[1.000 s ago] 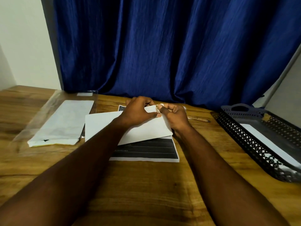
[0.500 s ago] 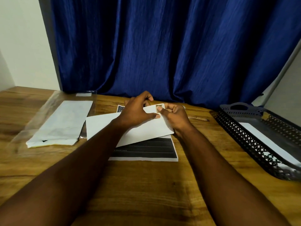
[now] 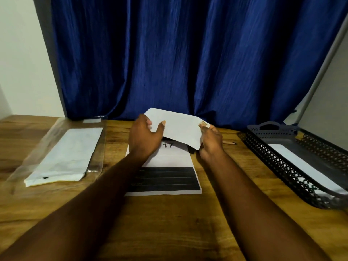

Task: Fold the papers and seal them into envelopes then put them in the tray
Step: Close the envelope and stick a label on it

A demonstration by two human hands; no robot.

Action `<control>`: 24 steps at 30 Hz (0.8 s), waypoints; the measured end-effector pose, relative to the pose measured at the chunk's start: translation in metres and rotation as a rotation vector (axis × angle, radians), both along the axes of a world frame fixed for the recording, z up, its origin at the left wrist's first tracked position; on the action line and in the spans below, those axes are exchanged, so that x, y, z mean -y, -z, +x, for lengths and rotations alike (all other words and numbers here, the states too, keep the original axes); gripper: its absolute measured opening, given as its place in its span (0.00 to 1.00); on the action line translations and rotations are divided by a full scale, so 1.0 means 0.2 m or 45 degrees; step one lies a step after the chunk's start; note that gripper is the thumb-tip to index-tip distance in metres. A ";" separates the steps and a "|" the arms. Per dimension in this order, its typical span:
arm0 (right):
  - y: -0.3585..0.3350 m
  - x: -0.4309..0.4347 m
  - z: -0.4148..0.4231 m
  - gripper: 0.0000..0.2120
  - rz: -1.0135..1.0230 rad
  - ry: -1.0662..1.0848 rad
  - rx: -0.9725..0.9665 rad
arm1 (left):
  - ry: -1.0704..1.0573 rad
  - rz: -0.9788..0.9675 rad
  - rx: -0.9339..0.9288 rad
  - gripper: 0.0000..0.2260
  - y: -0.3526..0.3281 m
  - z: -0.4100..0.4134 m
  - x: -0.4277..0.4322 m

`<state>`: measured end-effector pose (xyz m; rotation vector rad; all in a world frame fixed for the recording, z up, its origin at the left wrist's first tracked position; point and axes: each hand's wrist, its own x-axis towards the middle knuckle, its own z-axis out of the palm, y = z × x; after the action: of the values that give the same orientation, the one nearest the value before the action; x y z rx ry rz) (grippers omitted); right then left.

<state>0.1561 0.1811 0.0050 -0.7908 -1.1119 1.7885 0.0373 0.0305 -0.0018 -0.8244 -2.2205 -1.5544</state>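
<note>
A white envelope [image 3: 180,127] is lifted off the table, tilted, above the far end of a paper stack. My right hand [image 3: 210,140] pinches its right end. My left hand [image 3: 145,136] holds its left end with thumb in front and fingers behind. Below lies the stack of printed papers [image 3: 169,178], its top sheet marked "17" with a black block across its lower half. A black perforated tray [image 3: 278,159] stands at the right with a white envelope [image 3: 301,166] lying in it.
A clear plastic sleeve with a pack of white envelopes [image 3: 64,157] lies at the left on the wooden table [image 3: 169,223]. A pencil [image 3: 228,142] rests behind my right hand. A blue curtain [image 3: 188,57] hangs along the table's far edge.
Both hands lifted the envelope off the paper stack and raised it toward the curtain. The top sheet with "17" now shows beneath it.
</note>
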 end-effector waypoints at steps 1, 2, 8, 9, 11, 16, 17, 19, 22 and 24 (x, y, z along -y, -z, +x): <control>0.00 0.00 0.00 0.08 -0.016 -0.011 -0.024 | 0.005 0.015 0.189 0.21 -0.01 0.00 0.00; -0.01 0.01 0.00 0.07 -0.031 -0.030 -0.046 | 0.025 0.001 0.362 0.23 -0.02 0.00 0.00; -0.05 0.03 0.03 0.04 -0.147 -0.190 -0.050 | 0.490 0.438 1.114 0.20 -0.03 -0.01 -0.03; -0.05 0.03 0.04 0.05 -0.147 -0.224 -0.023 | 0.479 0.516 1.127 0.18 -0.04 -0.02 -0.03; -0.03 0.02 0.04 0.07 -0.115 -0.256 0.049 | 0.432 0.582 1.094 0.15 -0.06 -0.04 -0.02; -0.03 0.00 0.06 0.06 0.112 -0.167 0.238 | 0.407 0.493 0.980 0.14 -0.03 -0.01 -0.04; -0.04 0.00 0.07 0.08 0.118 -0.194 0.257 | 0.439 0.451 0.961 0.14 -0.03 0.00 -0.05; -0.05 -0.01 0.07 0.14 0.160 -0.279 0.338 | 0.533 0.370 0.910 0.12 -0.02 0.03 -0.06; -0.07 -0.01 0.08 0.15 0.394 -0.326 0.511 | 0.642 0.313 0.825 0.13 -0.01 0.06 -0.06; -0.06 -0.02 0.09 0.14 0.450 -0.306 0.488 | 0.658 0.292 0.812 0.13 0.01 0.05 -0.07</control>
<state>0.1736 0.1861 0.0161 -0.8269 -1.7839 1.5966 0.0474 0.0442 -0.0028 -0.9835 -2.2508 -2.5647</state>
